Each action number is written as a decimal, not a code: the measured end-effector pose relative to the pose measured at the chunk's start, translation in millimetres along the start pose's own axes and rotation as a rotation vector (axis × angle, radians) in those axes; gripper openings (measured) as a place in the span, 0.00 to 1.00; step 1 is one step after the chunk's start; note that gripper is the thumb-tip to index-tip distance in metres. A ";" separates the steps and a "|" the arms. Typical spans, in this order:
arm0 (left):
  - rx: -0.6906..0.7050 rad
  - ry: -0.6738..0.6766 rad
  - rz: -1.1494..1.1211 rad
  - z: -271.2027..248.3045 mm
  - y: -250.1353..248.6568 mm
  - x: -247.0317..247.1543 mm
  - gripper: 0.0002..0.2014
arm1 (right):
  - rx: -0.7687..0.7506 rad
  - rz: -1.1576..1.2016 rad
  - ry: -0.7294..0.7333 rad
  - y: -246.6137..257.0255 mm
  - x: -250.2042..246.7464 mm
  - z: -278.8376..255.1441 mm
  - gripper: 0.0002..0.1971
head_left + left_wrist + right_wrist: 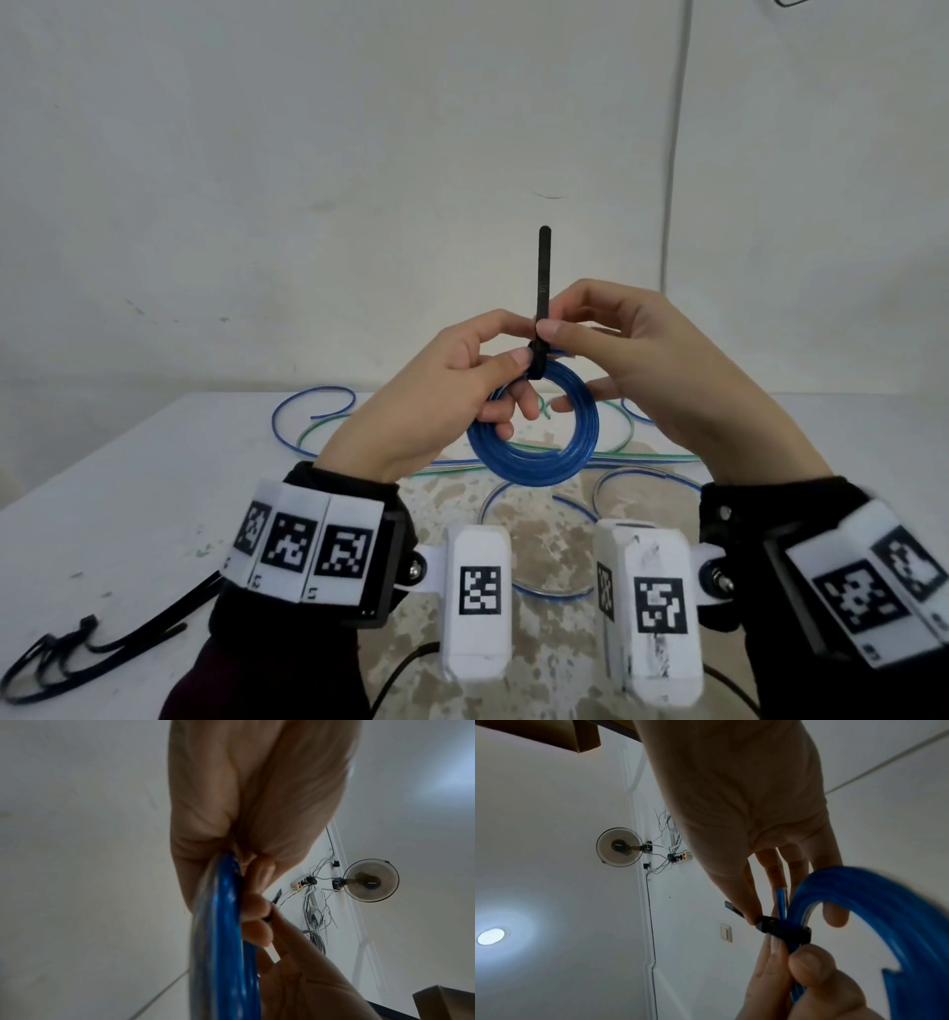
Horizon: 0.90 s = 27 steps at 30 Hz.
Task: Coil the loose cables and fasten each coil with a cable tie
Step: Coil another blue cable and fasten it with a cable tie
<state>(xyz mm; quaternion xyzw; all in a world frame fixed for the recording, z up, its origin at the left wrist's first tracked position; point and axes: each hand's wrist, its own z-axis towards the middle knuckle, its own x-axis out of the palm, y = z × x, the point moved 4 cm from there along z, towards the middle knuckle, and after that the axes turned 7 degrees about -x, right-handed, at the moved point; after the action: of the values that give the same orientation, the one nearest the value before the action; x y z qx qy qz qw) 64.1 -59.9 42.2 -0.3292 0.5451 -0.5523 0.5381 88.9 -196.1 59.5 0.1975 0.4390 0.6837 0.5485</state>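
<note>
Held above the table point(128, 488), the blue coil point(534, 462) is gripped near its top by the left hand point(436, 395), thumb and fingers clamped on it. The right hand point(652, 370) pinches the black cable tie point(543, 288) – looped round the coil, tail upright. Loose cables point(318, 421) and spare ties point(77, 652) lie below.

left hand point(246, 805) up close gripping a blue coil point(218, 933) edge-on, right hand point(303, 983) coming in from below with fingertips at a bit of black tie point(268, 918), wall fan point(371, 880) and power strip point(299, 882) with messy wires behind
</note>
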 end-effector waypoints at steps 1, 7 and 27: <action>-0.002 -0.001 -0.005 0.4 0.7 0.1 0.09 | -0.004 -0.009 -0.005 -0.2 0.2 0.2 0.06; -0.001 -0.028 -0.043 3.2 2.1 3.6 0.10 | -0.048 -0.073 -0.032 0.6 -5.9 1.8 0.05; -0.002 -0.070 -0.104 2.5 2.7 1.0 0.09 | 0.037 -0.077 0.058 0.3 -9.4 -1.7 0.05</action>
<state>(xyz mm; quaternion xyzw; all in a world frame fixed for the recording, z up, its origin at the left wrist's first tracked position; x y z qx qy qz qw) 66.8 -61.0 39.8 -0.3767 0.5085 -0.5671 0.5272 90.5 -205.4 60.8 0.1710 0.4745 0.6593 0.5576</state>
